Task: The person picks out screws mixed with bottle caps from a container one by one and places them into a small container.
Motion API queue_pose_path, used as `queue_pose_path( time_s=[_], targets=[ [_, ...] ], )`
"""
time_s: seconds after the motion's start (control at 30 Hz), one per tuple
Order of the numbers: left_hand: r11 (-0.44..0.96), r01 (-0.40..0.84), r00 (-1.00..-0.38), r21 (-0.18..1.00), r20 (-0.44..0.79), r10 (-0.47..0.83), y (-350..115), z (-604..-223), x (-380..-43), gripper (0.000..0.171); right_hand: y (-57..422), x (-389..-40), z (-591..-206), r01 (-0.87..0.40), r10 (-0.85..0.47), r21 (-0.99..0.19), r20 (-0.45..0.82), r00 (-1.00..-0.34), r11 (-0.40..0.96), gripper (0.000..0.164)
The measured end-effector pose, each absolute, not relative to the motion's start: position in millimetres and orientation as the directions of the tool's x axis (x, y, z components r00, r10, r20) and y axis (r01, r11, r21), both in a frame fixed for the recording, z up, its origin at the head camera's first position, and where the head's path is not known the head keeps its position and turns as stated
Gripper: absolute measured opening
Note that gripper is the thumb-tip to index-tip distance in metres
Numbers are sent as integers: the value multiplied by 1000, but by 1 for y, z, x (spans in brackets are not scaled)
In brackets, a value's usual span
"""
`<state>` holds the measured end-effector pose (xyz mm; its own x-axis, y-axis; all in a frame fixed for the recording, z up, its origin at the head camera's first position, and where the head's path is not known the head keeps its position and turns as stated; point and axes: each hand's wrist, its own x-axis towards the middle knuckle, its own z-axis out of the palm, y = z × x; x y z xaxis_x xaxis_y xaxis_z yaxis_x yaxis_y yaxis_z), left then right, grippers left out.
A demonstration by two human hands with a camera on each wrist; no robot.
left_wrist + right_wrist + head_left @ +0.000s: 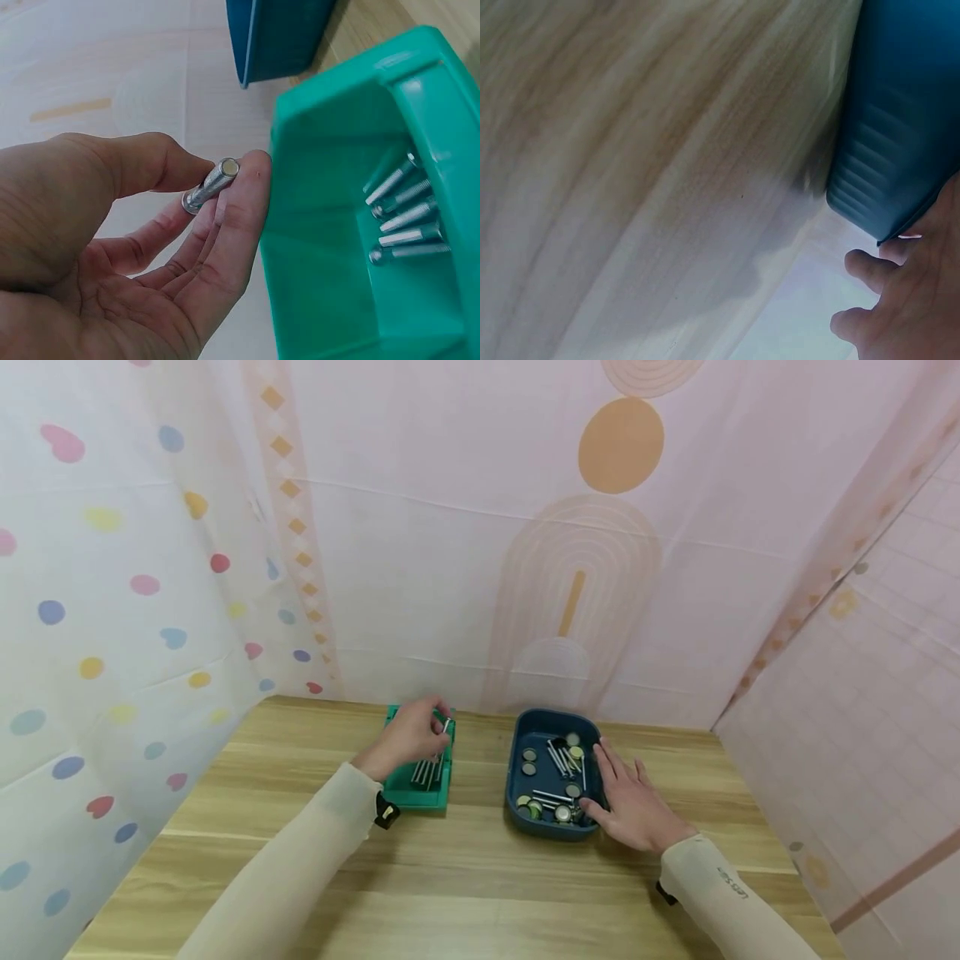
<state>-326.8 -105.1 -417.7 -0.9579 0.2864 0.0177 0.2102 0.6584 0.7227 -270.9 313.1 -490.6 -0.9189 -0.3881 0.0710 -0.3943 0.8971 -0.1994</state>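
My left hand (411, 737) is over a green bin (416, 799), and its thumb and fingertips pinch a silver bolt (216, 182). In the left wrist view the bolt's threaded end faces the camera. Several more bolts (411, 215) lie side by side on the bin's floor. My right hand (636, 808) rests against the right side of a dark blue tub (534, 828), fingers stretched along the rim and thumb over its edge. Inside the tub are loose bolts (557, 758) and round metal caps (529, 755).
Both containers stand on a wood-grain table (465, 868), with a strip of tabletop between them. A patterned cloth (420, 568) hangs right behind the table's far edge and along both sides.
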Motion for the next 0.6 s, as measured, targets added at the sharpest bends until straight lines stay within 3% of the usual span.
queue_pose_path(
  time_s=[0.6],
  targets=[
    [704,124,-971,700,-60,231,-126,-434,-320,36,311,-268,-488,-405,-396,-189,88,-914,894,96]
  ],
)
